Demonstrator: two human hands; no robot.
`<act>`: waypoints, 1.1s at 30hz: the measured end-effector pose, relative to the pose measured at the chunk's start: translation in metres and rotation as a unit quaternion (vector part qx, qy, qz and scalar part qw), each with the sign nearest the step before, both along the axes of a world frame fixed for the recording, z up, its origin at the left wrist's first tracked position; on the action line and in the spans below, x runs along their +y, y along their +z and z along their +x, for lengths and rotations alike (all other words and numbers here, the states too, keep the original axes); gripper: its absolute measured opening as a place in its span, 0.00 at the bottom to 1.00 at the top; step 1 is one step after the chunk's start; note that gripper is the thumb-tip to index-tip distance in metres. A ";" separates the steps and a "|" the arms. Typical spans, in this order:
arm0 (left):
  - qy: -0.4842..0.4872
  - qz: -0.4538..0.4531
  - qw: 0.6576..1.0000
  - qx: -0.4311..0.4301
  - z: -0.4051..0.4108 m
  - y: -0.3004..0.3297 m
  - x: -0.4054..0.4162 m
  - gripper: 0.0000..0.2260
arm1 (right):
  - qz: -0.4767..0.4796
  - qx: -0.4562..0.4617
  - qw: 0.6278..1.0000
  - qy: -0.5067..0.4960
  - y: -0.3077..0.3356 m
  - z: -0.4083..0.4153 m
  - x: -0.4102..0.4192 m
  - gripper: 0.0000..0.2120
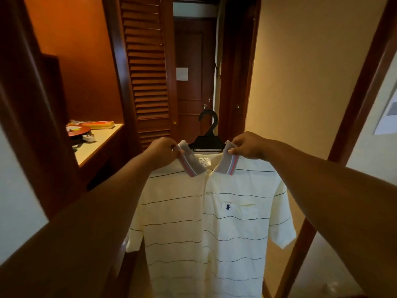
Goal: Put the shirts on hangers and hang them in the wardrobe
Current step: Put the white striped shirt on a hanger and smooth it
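A cream polo shirt (206, 222) with thin dark stripes and a grey collar hangs in front of me on a black plastic hanger (207, 134). The hanger's hook stands up above the collar and its shoulders are inside the shirt. My left hand (163, 152) pinches the left collar flap at the shoulder. My right hand (247, 147) pinches the right collar flap. Both arms are stretched forward, holding the shirt up in the air facing me.
A louvred wooden door (146, 67) stands ahead on the left. A dark wooden door (193, 78) closes the end of the narrow passage. A counter (101, 140) at left carries a red plate and small items. A cream wall (300, 82) runs along the right.
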State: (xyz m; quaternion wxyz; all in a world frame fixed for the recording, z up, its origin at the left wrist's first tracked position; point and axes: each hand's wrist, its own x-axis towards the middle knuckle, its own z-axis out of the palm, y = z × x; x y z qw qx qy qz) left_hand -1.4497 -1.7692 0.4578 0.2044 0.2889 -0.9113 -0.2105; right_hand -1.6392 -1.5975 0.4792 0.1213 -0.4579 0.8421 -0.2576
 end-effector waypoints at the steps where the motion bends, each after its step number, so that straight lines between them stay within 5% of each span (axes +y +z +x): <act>1: -0.002 0.005 1.000 0.003 -0.022 -0.001 -0.012 0.06 | 0.000 0.001 1.000 -0.001 0.000 -0.021 -0.011 0.08; 33: 0.033 -0.033 0.999 0.015 -0.630 0.032 -0.527 0.10 | 0.015 0.044 0.997 0.060 0.044 -0.655 -0.548 0.03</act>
